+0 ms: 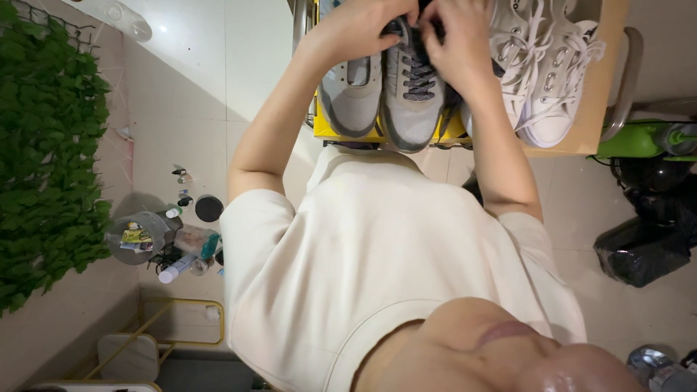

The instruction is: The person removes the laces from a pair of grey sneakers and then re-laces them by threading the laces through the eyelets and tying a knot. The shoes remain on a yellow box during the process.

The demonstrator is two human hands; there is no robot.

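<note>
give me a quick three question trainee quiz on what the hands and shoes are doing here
1. True or false: both hands work at the dark laces of a grey mesh trainer.
2. Which pair stands beside the grey pair? A) white lace-up canvas shoes B) black leather boots C) red sandals
3. What colour is the surface under the grey pair?

Key
1. True: the left hand and right hand meet over the laces of the grey mesh trainer.
2. A: the white lace-up canvas shoes stand beside it.
3. Yellow: the yellow surface shows beneath the toes.
</note>
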